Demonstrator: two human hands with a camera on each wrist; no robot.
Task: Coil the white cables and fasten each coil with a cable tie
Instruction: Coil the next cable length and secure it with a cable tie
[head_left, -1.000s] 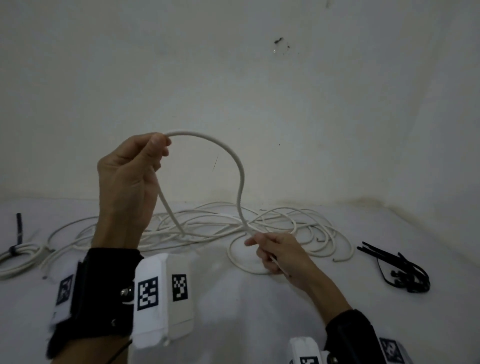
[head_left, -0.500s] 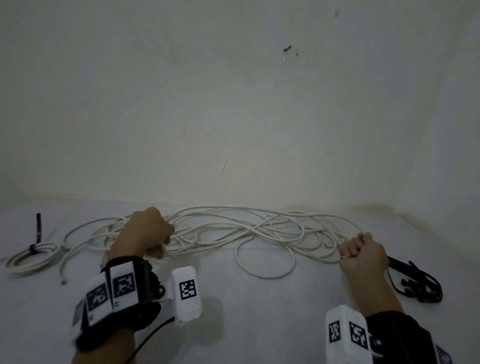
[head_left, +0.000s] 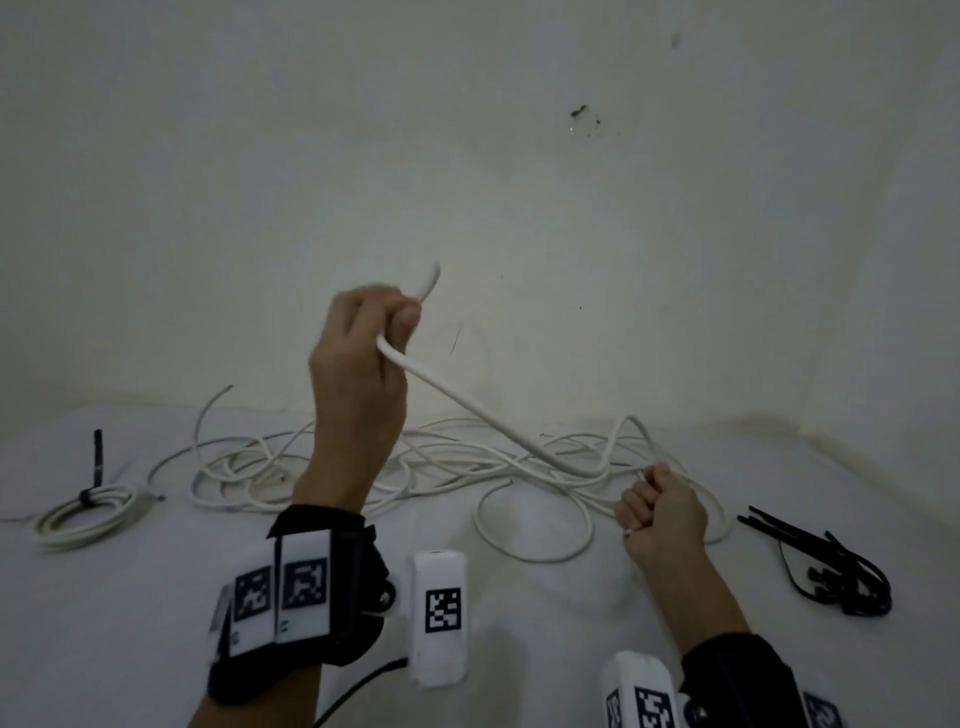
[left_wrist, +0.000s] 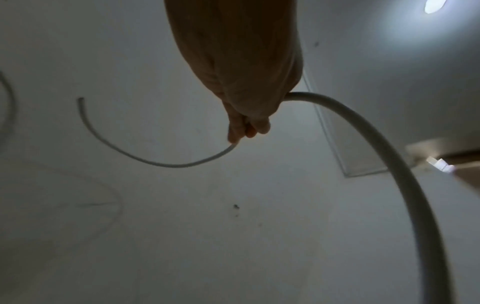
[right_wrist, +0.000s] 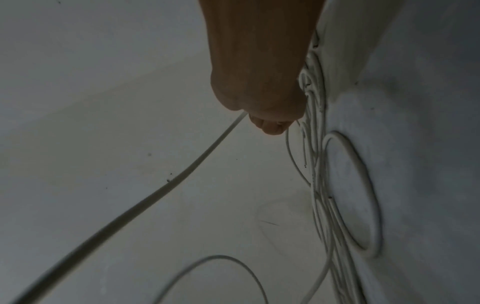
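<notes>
Above the tangled white cables (head_left: 322, 457), the left hand (head_left: 358, 364) is raised, fingers curled around 1 white cable (head_left: 467, 405) whose short end sticks up past the fist. Down-right of it, the right hand (head_left: 662, 512) grips the same cable low. Black cable ties (head_left: 831, 566) lie right of that hand; a tied coil (head_left: 85, 512) rests far left.

Dim room: plain white wall (head_left: 311, 182) with a dark mark (head_left: 579, 110).

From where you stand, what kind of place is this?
Probably a bare indoor corner used as a makeshift work spot: plain stained wall, a white covered surface, loose white cables and a bundle of black cable ties.
</notes>
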